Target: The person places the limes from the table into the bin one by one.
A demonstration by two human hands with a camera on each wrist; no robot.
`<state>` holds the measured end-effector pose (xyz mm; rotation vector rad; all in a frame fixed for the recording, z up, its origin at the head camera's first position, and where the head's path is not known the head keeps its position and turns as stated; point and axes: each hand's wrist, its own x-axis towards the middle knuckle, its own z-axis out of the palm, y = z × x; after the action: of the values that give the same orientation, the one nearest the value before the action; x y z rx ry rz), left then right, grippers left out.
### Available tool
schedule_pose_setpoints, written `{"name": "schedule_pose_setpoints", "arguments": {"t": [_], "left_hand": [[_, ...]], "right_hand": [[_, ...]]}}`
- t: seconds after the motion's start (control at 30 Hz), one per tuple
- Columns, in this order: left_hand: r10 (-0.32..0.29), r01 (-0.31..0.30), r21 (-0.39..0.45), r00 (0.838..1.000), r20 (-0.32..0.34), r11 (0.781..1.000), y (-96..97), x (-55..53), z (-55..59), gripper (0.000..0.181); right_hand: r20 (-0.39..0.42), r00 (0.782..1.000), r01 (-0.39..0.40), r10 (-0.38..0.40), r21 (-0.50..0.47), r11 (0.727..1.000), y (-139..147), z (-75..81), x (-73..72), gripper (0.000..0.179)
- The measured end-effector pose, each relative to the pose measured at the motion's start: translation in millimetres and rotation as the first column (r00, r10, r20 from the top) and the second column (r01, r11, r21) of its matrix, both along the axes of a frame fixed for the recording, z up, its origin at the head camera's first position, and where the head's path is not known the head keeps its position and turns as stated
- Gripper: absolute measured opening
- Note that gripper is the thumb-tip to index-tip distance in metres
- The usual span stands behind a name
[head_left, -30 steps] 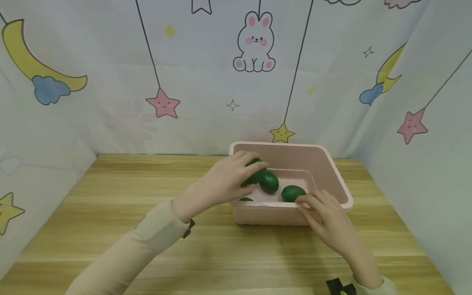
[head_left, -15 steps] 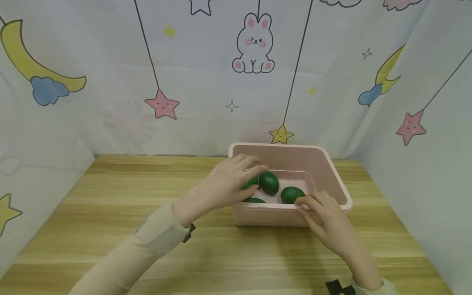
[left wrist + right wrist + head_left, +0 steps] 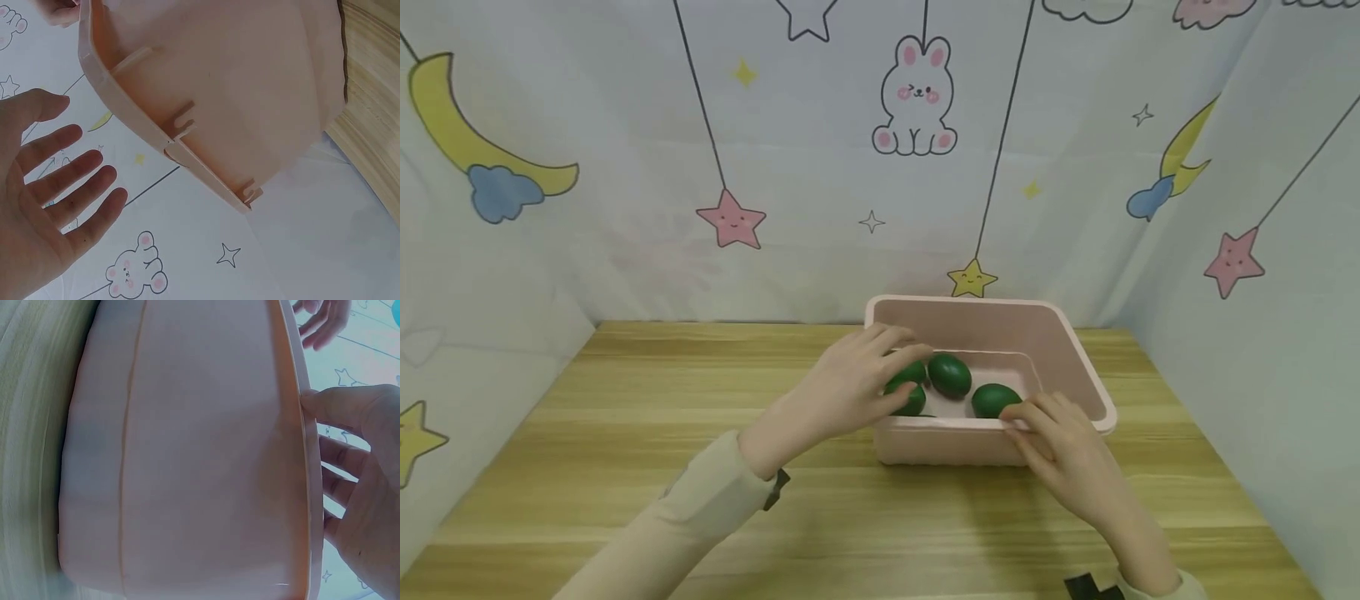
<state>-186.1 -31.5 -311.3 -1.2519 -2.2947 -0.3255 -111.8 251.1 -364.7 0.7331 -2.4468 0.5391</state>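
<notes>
A pink plastic bin stands on the table, with several smooth dark green egg-shaped objects inside. One egg-shaped object lies toward the middle, and another is close to the front wall by my right hand. Two more, partly hidden, show under the left hand's fingers. My left hand hovers over the bin's left side; in the left wrist view its fingers are spread and hold nothing. My right hand pinches the front rim, thumb outside and fingers inside.
The wooden table stretches out to the left and in front of the bin. Behind and at both sides hangs a white curtain printed with stars, moons and a rabbit.
A green egg-shaped object held in my left hand has been let go into the bin. The left hand has drawn slightly left and down. My right hand stays on the rim.
</notes>
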Motion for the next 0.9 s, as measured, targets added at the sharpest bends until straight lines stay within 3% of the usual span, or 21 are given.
{"name": "schedule_pose_setpoints", "arguments": {"t": [0.57, 0.9], "left_hand": [[0.068, -0.072, 0.049, 0.995, 0.078, 0.996, -19.5, 1.9, -16.3, 0.038], [0.085, -0.096, 0.088, 0.989, 0.121, 0.992, -39.3, 5.0, -24.9, 0.041]], "right_hand": [[-0.010, 1.000, -0.003, 0.003, 0.008, 1.000, 4.8, 2.1, -4.0, 0.026], [-0.044, 0.998, 0.046, -0.044, 0.055, 0.997, 5.7, 11.4, -5.4, 0.027]]}}
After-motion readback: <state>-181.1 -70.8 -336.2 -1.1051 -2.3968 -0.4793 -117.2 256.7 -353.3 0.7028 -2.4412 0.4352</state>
